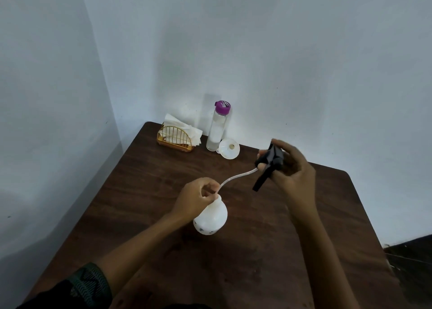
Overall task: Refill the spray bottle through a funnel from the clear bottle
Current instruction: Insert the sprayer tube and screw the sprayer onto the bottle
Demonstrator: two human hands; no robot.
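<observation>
The left hand is closed around the neck of the white spray bottle, which stands on the bench directly below that hand. The right hand grips the black spray head, held up and away to the right of the bottle. The dip tube runs from the head down to the left hand; its lower end is hidden behind the fingers, so whether it has cleared the neck cannot be told. Beyond both hands, against the wall, stand the clear bottle, its purple cap on, and the funnel, which rests just beside the bottle's base. A napkin holder sits further left of these. Judged stage: head removal, with funnel placement and pouring not yet done. Risks noted: the tube may drip on the bench or flick liquid if pulled free sharply; the light spray bottle may tip if the left hand lets go before the funnel is seated; the funnel may be knocked when reaching for the clear bottle next to it.
</observation>
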